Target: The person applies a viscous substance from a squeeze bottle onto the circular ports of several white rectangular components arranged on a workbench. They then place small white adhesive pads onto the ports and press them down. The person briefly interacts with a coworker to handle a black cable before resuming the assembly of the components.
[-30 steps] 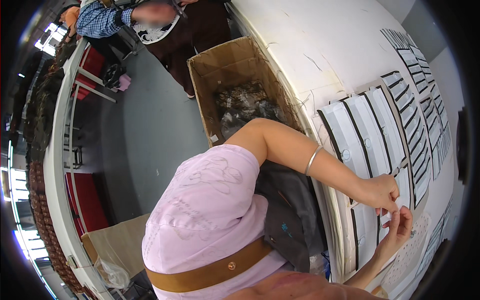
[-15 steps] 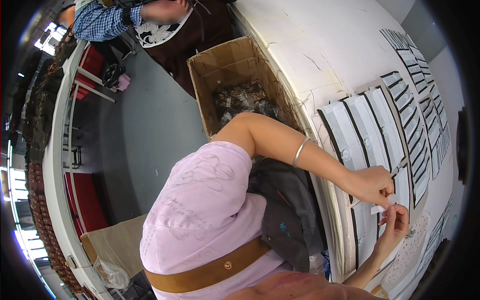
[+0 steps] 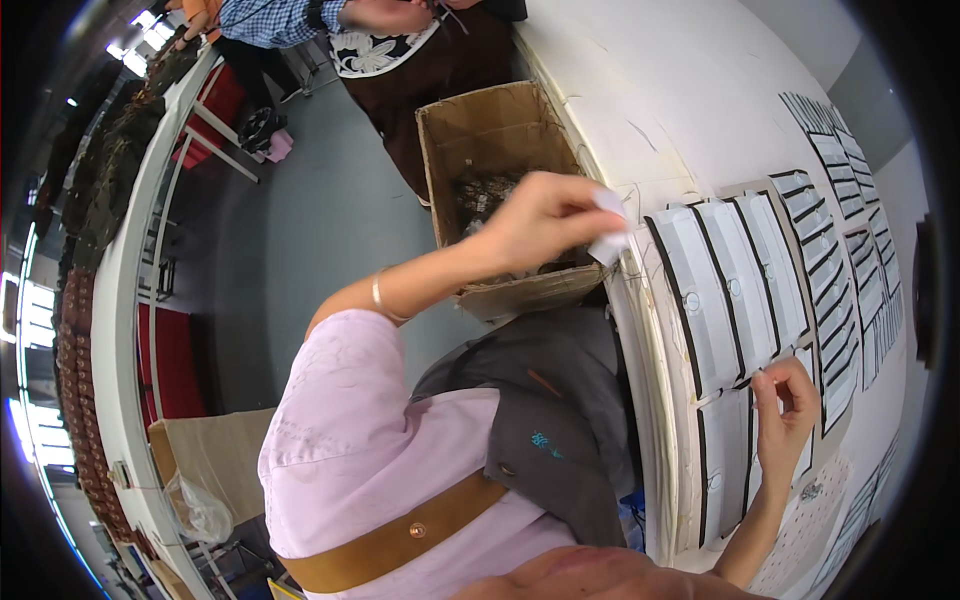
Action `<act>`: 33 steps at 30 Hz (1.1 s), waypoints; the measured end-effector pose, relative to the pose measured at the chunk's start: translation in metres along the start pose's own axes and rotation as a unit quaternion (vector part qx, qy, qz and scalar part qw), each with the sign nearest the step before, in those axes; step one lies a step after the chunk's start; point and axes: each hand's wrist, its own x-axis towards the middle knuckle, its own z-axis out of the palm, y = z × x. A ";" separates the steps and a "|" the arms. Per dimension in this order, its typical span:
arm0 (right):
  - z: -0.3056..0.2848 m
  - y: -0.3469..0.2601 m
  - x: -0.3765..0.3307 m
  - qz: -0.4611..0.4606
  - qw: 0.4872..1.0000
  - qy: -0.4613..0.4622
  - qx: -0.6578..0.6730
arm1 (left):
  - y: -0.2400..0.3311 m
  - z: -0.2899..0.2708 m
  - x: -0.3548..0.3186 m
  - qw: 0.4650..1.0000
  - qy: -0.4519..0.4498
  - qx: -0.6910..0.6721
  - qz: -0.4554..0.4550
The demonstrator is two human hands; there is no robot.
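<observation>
My left hand [image 3: 555,222], silver bangle on its wrist, is raised over the right side of an open cardboard box [image 3: 505,292]. Thumb and fingers pinch a small white slip [image 3: 610,225], slightly blurred and apparently thin like paper. My right hand [image 3: 790,395] is over the white table, fingers curled and tips pressed together at the edge of the pale panels. What lies between those tips, if anything, is too small to make out. Rows of pale grey-blue panels [image 3: 715,300] edged with black bands lie flat beneath and beside it.
Dark scraps and clear plastic fill the box's bottom, beside the white table [image 3: 640,110]. Further black-banded rows [image 3: 818,265] lie toward the right. A person in a checked sleeve [image 3: 270,22] and dark apron stands beyond the box. A dotted sheet [image 3: 800,510] lies near my right forearm.
My left hand has moved away from my right hand, leftward and up to the box, carrying the white slip. My right hand has stayed over the panels, shifting slightly upward.
</observation>
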 end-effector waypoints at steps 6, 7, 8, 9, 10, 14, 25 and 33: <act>0.044 -0.047 0.064 -0.107 0.988 -0.108 -0.023 | -0.020 -0.092 -0.066 0.964 0.266 -0.015 -0.014; 0.056 -0.049 0.076 -0.119 0.985 -0.120 -0.011 | -0.024 -0.101 -0.074 0.955 0.295 -0.006 -0.012; 0.068 -0.054 0.088 -0.129 0.983 -0.129 -0.004 | -0.028 -0.111 -0.080 0.951 0.307 -0.004 -0.025; 0.080 -0.058 0.101 -0.138 0.981 -0.137 0.003 | -0.033 -0.121 -0.086 0.947 0.320 -0.001 -0.038; 0.095 -0.060 0.117 -0.142 0.976 -0.163 0.008 | -0.038 -0.128 -0.093 0.941 0.335 0.005 -0.053; 0.153 -0.082 0.182 -0.122 0.959 -0.257 0.001 | -0.061 -0.142 -0.115 0.939 0.339 -0.019 -0.051; 0.347 -0.125 0.319 -0.047 0.911 -0.300 0.278 | -0.126 -0.131 -0.142 0.924 0.325 -0.177 -0.095; 0.444 -0.145 0.384 0.069 0.843 -0.141 0.515 | -0.123 -0.174 -0.160 0.902 0.374 -0.202 -0.073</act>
